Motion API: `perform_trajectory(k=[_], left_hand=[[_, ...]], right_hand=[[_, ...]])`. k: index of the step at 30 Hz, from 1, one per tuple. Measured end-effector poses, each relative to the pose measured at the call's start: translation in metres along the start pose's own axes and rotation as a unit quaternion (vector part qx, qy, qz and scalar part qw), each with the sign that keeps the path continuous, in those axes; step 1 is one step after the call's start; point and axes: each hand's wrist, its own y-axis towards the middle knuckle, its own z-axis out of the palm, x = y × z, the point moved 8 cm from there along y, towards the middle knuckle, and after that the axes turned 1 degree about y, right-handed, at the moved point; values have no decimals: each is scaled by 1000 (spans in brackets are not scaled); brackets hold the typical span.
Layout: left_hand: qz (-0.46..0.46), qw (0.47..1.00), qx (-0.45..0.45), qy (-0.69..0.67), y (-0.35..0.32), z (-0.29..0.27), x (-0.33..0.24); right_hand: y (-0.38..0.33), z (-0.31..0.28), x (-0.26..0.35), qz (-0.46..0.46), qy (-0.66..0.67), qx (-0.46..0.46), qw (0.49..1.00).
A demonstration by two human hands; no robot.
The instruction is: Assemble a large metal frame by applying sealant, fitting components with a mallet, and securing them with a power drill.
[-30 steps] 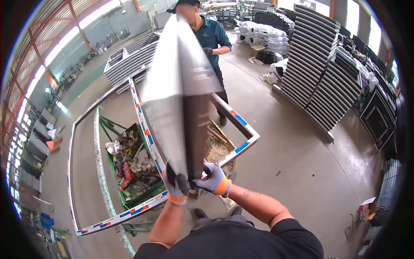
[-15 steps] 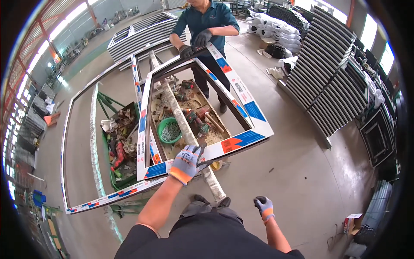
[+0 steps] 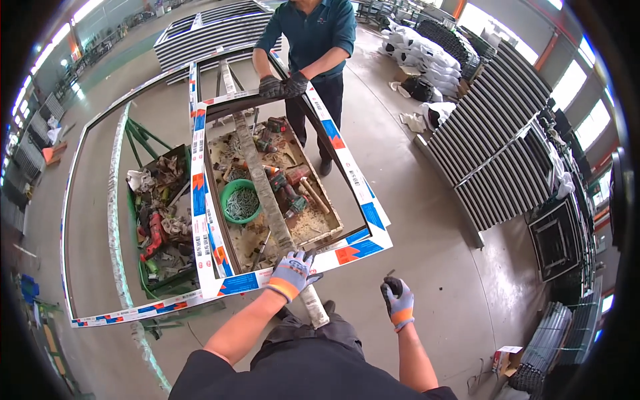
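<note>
Head view: my left hand point(image 3: 290, 273) grips the frame's point(image 3: 200, 220) near edge; my right hand point(image 3: 398, 301) hangs free, loosely curled; a co-worker's hands point(image 3: 283, 86) hold the far edge.

My gloves point(image 3: 291, 273) are grey with orange cuffs; the window frame point(image 3: 347, 167) white with blue-and-red film; the bowl point(image 3: 240, 201) green.

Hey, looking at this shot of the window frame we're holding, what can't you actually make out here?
Head view:
- Left hand on the window frame: glove hides the fingers' grip.
- Right hand: a small dark object at its fingertips, too small to identify.
- Green bowl: contents too small to tell.
- Co-worker's gloved hands: the head is cut off by the top edge.
</note>
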Motion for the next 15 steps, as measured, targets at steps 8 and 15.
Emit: perform_trajectory(k=[8, 15], left_hand=[[-10, 1000, 12, 14, 12, 39, -11], [-33, 999, 22, 36, 23, 39, -24]], right_hand=[[99, 48, 110, -304, -268, 57, 912], [154, 99, 79, -360, -354, 286, 814]])
